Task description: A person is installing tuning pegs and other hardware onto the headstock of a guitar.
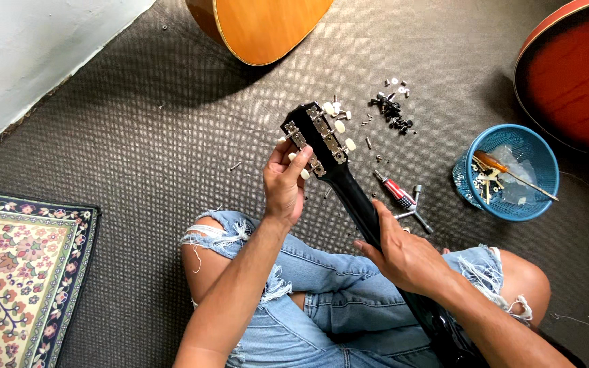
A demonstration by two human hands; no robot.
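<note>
A black guitar neck [356,201] runs from my lap up to its headstock [315,133], seen from the back, with two rows of metal tuning machines and cream knobs. My left hand [284,184] reaches up to the headstock's left side, fingers pinched on one of the tuner knobs. Lower down, my right hand [403,255] wraps around the neck and steadies it over my knee.
A blue basket [512,204] with a screwdriver and small parts stands at the right. A red-handled screwdriver [395,193] and a metal wrench lie beside the neck. Loose screws and black pegs [391,112] are scattered beyond. Two guitar bodies [267,24] [574,82] lie at the top; a patterned rug [22,272] at left.
</note>
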